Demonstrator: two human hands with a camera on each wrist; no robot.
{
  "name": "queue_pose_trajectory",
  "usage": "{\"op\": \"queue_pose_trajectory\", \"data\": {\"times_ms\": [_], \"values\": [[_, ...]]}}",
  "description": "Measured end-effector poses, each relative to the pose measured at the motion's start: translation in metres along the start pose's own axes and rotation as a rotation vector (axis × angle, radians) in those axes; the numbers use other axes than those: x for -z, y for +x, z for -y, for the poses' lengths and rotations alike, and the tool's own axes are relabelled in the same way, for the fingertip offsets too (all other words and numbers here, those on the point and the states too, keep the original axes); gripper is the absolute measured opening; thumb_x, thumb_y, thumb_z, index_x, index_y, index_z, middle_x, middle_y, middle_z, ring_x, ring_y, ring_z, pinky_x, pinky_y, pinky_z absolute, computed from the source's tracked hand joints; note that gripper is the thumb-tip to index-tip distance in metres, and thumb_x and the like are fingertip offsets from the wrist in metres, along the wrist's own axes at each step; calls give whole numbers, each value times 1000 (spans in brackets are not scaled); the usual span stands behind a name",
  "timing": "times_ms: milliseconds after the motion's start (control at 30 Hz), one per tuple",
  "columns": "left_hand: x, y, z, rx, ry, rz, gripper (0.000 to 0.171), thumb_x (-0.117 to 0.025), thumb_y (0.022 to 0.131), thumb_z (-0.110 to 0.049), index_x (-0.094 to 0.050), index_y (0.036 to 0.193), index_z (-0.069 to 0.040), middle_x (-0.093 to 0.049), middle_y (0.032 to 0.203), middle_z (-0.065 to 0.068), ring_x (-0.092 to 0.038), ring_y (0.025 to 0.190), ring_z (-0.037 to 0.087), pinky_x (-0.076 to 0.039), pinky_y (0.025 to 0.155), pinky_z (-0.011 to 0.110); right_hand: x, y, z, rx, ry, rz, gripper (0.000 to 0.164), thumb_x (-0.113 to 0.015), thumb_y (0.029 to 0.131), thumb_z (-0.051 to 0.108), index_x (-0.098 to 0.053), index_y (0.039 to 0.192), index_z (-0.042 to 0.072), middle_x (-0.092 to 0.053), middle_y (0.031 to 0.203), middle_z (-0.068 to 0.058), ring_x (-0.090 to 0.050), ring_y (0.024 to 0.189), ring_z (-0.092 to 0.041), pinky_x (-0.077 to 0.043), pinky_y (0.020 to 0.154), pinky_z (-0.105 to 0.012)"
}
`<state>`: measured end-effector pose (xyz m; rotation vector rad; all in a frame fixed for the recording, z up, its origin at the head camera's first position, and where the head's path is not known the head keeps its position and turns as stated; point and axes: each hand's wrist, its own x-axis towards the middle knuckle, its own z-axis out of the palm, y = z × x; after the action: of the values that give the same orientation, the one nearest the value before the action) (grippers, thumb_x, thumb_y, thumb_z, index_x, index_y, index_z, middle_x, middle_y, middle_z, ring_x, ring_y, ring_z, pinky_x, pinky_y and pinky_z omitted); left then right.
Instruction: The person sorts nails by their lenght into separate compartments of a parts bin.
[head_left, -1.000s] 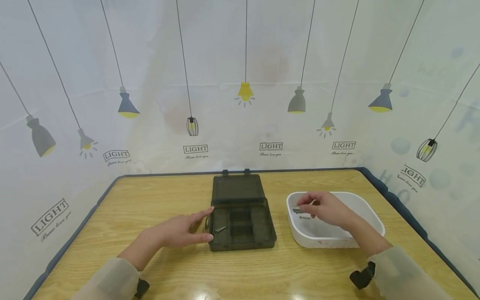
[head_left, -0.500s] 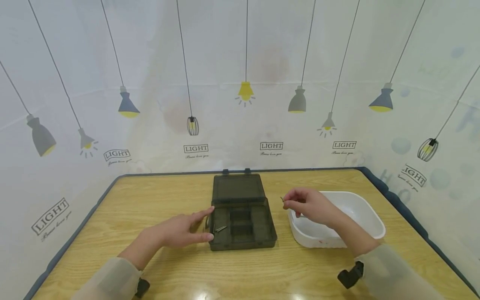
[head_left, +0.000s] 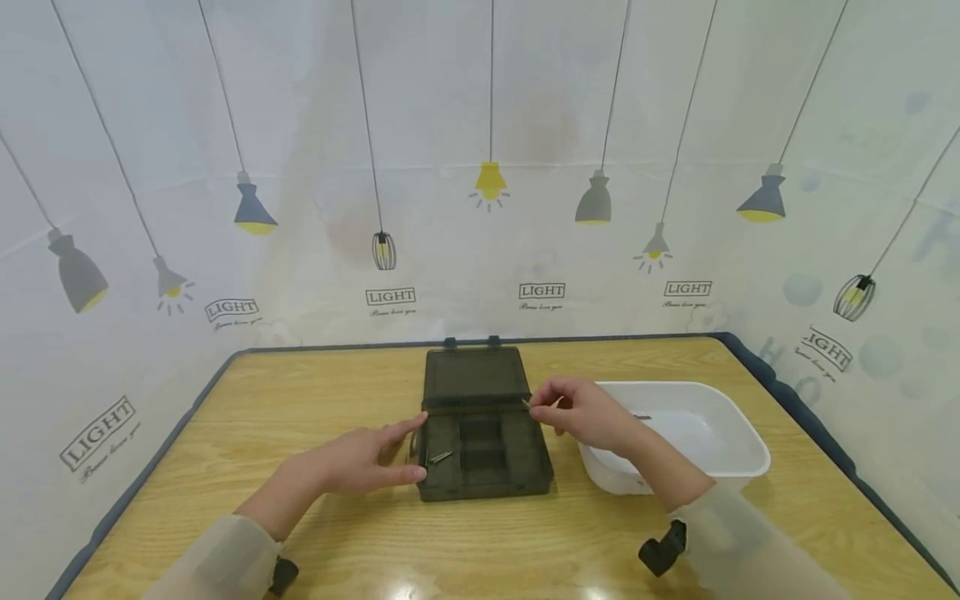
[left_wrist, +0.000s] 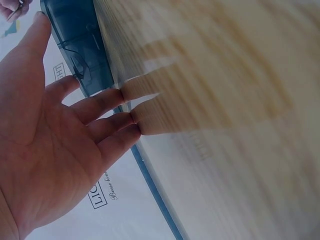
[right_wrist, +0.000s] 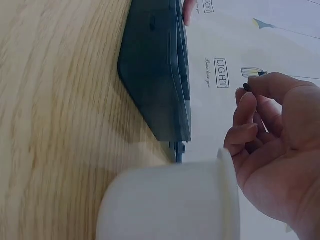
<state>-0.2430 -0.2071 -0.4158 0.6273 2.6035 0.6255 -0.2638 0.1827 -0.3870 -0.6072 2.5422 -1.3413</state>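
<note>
A dark translucent organizer box (head_left: pixel 528 483) lies on the table with its lid (head_left: pixel 476 371) folded back. Several small metal screws (head_left: pixel 441 457) rest in its left compartment. My left hand (head_left: pixel 360 462) steadies the box's left side, thumb and index finger spread along the edge; in the left wrist view the fingers (left_wrist: pixel 107 102) are extended. Above the box's right rim, near the hinge, my right hand (head_left: pixel 592 412) pinches a small screw (head_left: pixel 527 403) between thumb and index finger. Only the screw's dark end (right_wrist: pixel 247 87) shows in the right wrist view; the fingertips hide the rest.
A white plastic basin (head_left: pixel 750 450) stands to the right of the box, partly behind my right forearm. Inside it lies a small metal piece (head_left: pixel 642 417). The wooden table (head_left: pixel 480 550) meets a lamp-printed backdrop (head_left: pixel 450 250) at its back and sides.
My right hand has lifted out of the white basin with a screw and moved left to the box's right rim. The left hand and the box have stayed in place.
</note>
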Motion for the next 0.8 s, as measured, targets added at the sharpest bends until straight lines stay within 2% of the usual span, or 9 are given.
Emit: {"op": "queue_pose_trajectory", "data": {"times_ms": [200,367,467,600,700,800], "values": [[1,-1,-1,-7,3,0,96,-63,102,-74,-20,178,-34,-47,172,13,-56,149,41,-42,123,64,-13,8,5,4,17,9,14,-71,109,22,-73,116,11,-68,106,-7,-64,79,-27,-55,69,-35],[1,-1,-2,-10,6,0,96,-63,102,-74,-20,178,-33,-47,172,14,-55,150,42,-41,124,63,-24,16,10,11,50,28,14,-69,110,20,-72,119,10,-69,109,-8,-63,81,-23,-59,74,-40],[1,-1,-2,-9,7,-5,96,-63,102,-74,-21,178,-33,-47,172,15,-54,151,42,-41,124,63,-30,20,14,15,61,33,17,-70,109,22,-71,120,9,-71,111,-12,-64,82,-22,-59,74,-40],[2,-1,-3,-3,3,-11,96,-64,101,-74,-22,177,-34,-48,171,15,-53,153,42,-40,125,64,-37,27,19,29,69,37,21,-70,109,22,-70,122,5,-73,112,-19,-61,74,-20,-57,70,-38],[2,-1,-3,1,-1,-10,95,-64,101,-73,-23,177,-34,-48,171,15,-53,153,41,-40,125,64,-44,31,22,28,78,36,21,-71,108,20,-70,121,4,-73,107,-14,-59,70,-17,-54,68,-34],[2,-1,-3,0,-1,-9,95,-64,101,-74,-23,177,-34,-47,172,14,-53,153,41,-40,125,63,-51,34,24,19,89,29,19,-73,106,19,-70,121,7,-73,104,-6,-62,71,-16,-57,70,-34]]}}
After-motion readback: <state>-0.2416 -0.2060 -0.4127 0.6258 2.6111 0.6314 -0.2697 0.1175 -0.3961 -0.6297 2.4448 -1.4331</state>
